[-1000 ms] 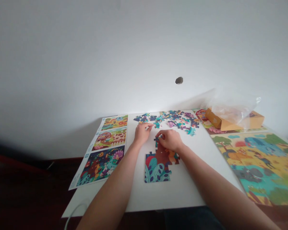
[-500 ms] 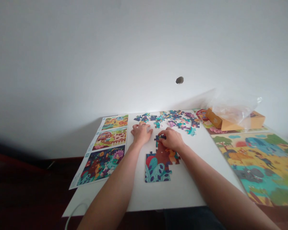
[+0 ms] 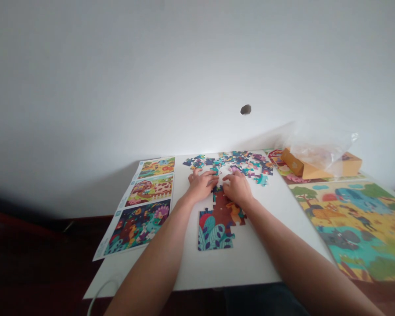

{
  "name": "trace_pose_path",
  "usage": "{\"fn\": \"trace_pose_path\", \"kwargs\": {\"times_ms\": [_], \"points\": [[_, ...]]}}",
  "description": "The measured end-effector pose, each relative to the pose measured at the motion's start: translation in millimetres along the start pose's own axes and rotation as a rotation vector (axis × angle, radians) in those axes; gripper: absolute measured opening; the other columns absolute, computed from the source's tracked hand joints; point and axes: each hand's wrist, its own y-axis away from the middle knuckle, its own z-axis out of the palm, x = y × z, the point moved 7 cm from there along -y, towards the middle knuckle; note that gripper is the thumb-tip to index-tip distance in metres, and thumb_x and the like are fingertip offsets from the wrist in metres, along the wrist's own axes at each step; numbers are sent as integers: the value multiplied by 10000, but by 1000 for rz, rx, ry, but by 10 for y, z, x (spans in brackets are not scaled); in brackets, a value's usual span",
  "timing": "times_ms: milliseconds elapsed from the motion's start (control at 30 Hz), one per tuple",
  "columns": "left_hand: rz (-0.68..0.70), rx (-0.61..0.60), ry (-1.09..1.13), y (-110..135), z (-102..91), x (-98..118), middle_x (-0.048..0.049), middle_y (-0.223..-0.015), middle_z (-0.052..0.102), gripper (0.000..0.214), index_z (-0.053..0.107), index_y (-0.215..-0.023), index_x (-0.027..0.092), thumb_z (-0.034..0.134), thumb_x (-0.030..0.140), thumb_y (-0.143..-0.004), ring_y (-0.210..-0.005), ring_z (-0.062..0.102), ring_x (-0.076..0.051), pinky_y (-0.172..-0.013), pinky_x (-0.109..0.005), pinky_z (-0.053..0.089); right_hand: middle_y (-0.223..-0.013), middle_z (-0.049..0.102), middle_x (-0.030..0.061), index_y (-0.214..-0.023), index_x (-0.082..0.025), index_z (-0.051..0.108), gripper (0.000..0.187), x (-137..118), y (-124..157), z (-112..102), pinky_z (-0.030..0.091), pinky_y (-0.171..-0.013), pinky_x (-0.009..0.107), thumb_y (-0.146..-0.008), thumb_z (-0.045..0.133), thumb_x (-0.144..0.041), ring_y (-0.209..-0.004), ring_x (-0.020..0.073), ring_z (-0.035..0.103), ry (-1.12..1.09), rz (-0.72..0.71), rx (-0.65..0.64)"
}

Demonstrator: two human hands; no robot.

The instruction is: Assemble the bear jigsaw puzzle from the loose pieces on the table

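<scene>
A partly joined jigsaw puzzle [image 3: 222, 202] lies on the white table, showing blue leaves, a brown trunk and an orange animal. At its upper left edge, my left hand [image 3: 201, 186] lies low over the table, fingers stretched out to the right, fingertips at the top pieces. Across from it, my right hand [image 3: 238, 191] has its fingers bent and closed around the puzzle's top end, on a dark puzzle piece [image 3: 218, 188] largely hidden between the hands. Loose puzzle pieces [image 3: 246, 160] are spread just beyond both hands.
Left of my arm lies a reference sheet [image 3: 148, 191] with three pictures. On the right is a finished animal puzzle [image 3: 358, 219]. Behind it, an orange box [image 3: 350, 166] and a clear plastic bag [image 3: 322, 151] rest on a farm picture [image 3: 281, 163]. The wall [image 3: 184, 87] borders the table's back.
My left hand has shifted right, from bare table to the puzzle's top edge. My right hand has moved slightly up, its fingers now nearer the left hand.
</scene>
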Motion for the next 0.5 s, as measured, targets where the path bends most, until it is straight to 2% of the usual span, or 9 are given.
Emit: {"fn": "trace_pose_path", "kwargs": {"times_ms": [133, 233, 300, 433, 500], "points": [[-36, 51, -18, -1, -45, -31, 1, -1298, 664, 218, 761, -1009, 314, 583, 378, -902, -1324, 370, -360, -1077, -595, 249, -1254, 570, 145, -1241, -246, 675, 421, 113, 16, -76, 353, -1005, 460, -847, 548, -327, -1215, 345, 459, 72, 156, 123], [-69, 78, -42, 2, -76, -46, 2, -1293, 664, 206, 762, -992, 304, 594, 369, -892, -1291, 405, -344, -1073, -580, 260, -1302, 539, 181, -1328, -213, 601, 504, 167, 29, -77, 317, -1015, 511, -863, 540, -397, -1252, 372, 423, 100, 237, 119], [-77, 92, -47, 6, -89, -45, 2, -1287, 667, 206, 763, -989, 308, 595, 374, -890, -1278, 416, -343, -1067, -569, 269, -1325, 533, 189, -1337, -199, 584, 518, 173, 21, -47, 292, -1035, 527, -883, 515, -439, -1276, 370, 406, 105, 238, 79], [-30, 72, -35, 10, -75, -3, 5, -1290, 667, 213, 762, -1010, 323, 587, 370, -897, -1302, 414, -335, -1081, -548, 265, -1456, 469, 139, -1373, -235, 546, 501, 102, -13, 37, 274, -1074, 506, -920, 453, -428, -1368, 322, 341, 80, 121, -2], [3, 40, -21, 9, -53, 21, 12, -1304, 660, 219, 757, -1032, 339, 582, 366, -903, -1324, 410, -322, -1100, -535, 253, -1513, 414, 126, -1393, -246, 529, 512, 83, -13, 46, 257, -1094, 504, -921, 452, -427, -1404, 321, 306, 73, 105, 7]]}}
